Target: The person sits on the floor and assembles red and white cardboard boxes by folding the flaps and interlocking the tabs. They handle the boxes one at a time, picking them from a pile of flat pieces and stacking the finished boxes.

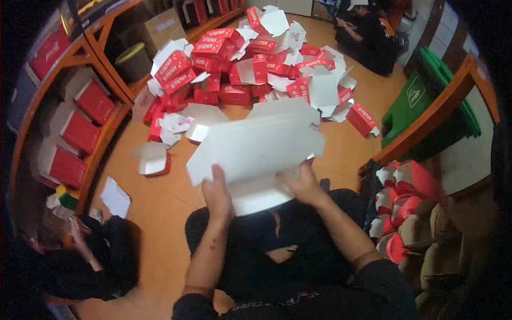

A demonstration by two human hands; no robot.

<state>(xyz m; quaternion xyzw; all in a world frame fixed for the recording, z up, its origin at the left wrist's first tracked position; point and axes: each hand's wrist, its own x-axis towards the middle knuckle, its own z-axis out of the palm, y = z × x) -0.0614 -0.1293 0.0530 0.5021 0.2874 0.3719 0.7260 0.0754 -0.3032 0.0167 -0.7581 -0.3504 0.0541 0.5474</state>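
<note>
A white-lined cardboard food box (pixel 256 146) is held above my lap, with its broad lid panel raised and its side flaps spread outward. My left hand (pixel 216 194) grips its near left corner, thumb up against the inside and the other fingers mostly hidden. At the near right side, my right hand (pixel 303 184) is closed on the box edge, its fingers pressing the inner fold and slightly blurred. The lower part of the box is a shallow white tray tilted toward me; its outer face is hidden.
A large heap of red-and-white boxes (pixel 218 48) covers the floor ahead. One open box (pixel 154 160) lies left of it. Shelves with red boxes (pixel 80 130) line the left. A co-worker (pixel 104 256) sits near left, another (pixel 365 34) far right. Green bins (pixel 410 101) and stacked paper containers (pixel 416 213) stand right.
</note>
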